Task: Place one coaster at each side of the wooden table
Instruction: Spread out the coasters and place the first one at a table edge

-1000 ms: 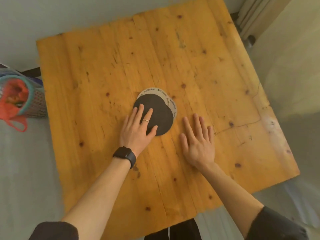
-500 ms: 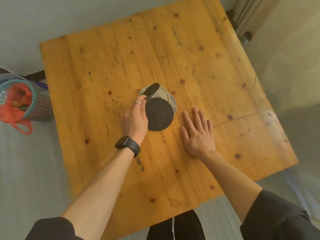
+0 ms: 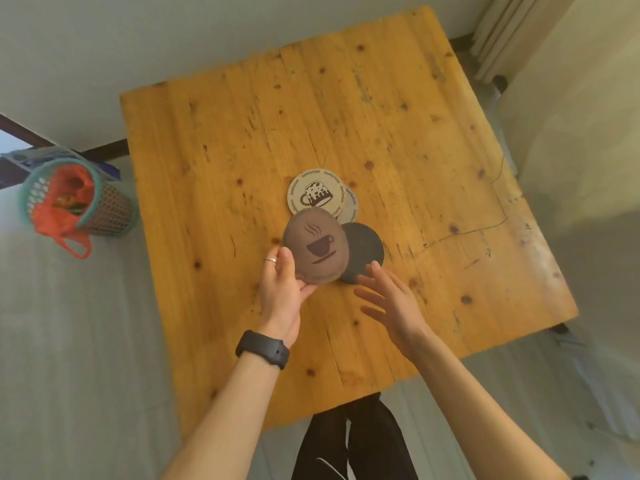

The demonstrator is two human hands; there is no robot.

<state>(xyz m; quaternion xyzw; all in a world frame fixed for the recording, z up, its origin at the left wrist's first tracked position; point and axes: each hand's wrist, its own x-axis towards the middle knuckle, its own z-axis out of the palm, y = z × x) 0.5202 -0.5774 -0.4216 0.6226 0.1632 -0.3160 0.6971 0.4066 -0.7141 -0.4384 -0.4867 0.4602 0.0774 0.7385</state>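
Observation:
My left hand (image 3: 282, 289) holds a round brown coaster (image 3: 317, 245) with a steaming-cup print, lifted above the middle of the wooden table (image 3: 415, 133). Beyond it a pale coaster (image 3: 313, 192) with a mug drawing lies flat on another pale coaster (image 3: 349, 207), of which only an edge shows. A plain dark coaster (image 3: 363, 249) lies flat to the right of the held one. My right hand (image 3: 391, 299) hovers open with spread fingers, its fingertips at the dark coaster's near edge.
A teal mesh basket (image 3: 100, 209) lined with a red bag stands on the floor left of the table. A curtain (image 3: 512, 32) hangs at the far right corner. My dark-trousered legs (image 3: 353, 441) are at the near table edge.
My left hand has lifted the brown coaster off the stack and turned its printed face up, uncovering the mug coaster. My right hand rose from the table toward the dark coaster.

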